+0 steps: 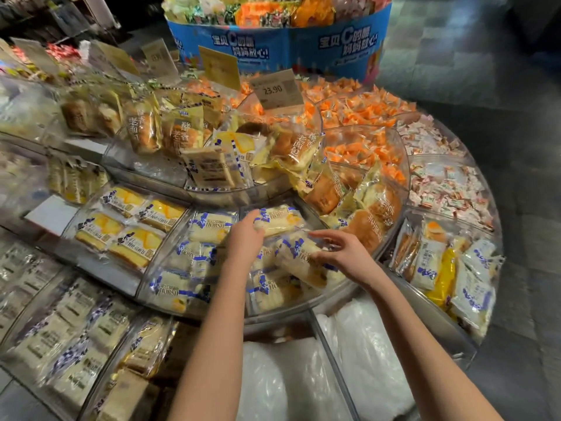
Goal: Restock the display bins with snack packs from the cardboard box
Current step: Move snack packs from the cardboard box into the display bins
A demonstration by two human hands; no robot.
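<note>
My left hand (246,236) reaches into the clear middle-tier bin (158,281) and grips the near end of a white-and-blue snack pack (280,220) lying at the bin's back. My right hand (341,253) hovers just right of it, fingers spread and fairly straight, fingertips touching another white-and-blue pack (299,253) that lies tilted on the pile. Several more packs of the same kind fill this bin. The cardboard box is out of view.
Yellow cake packs (121,229) fill the bin to the left, bread packs (358,208) the one to the right. Orange candies (358,113) sit higher up behind a price card (274,91). White plastic bags (364,344) lie in the lower bins. Dark floor tiles lie to the right.
</note>
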